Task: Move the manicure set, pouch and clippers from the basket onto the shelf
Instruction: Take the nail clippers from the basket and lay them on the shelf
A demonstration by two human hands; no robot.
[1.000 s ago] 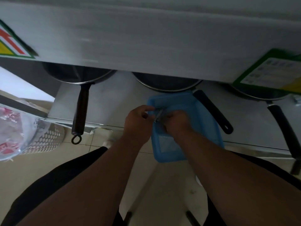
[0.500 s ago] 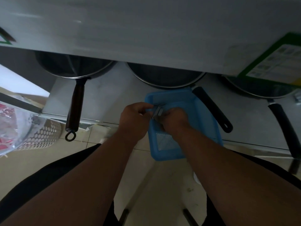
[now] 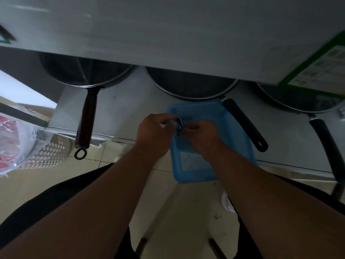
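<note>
Fingertips of both hands pinched together on small metal clippers (image 3: 179, 126), held just above the far half of the blue basket (image 3: 239, 131). Left hand (image 3: 155, 131) curled, thumb and forefinger closed on the clippers' far end from the left. Right hand (image 3: 202, 134) curled too, fingers closed on the near end from the right; how firm either grip is, hard to tell in the dim light. Basket resting on the near edge of the lower shelf (image 3: 119, 111), its near end sticking out over the tiled floor (image 3: 186, 206); mesh bottom showing, with nothing else made out inside. No manicure set or pouch visible. Three dark pans on the lower shelf behind: left pan (image 3: 84, 71) with a brown handle ending in a ring, middle pan (image 3: 190, 85) just beyond the basket with its black handle running along the basket's right side, right pan (image 3: 298, 98) with a black handle. Upper shelf board (image 3: 168, 34) across the top, a green-edged label (image 3: 317, 70) at its right. White perforated bin (image 3: 50, 152) and clear plastic wrap at the far left.
</note>
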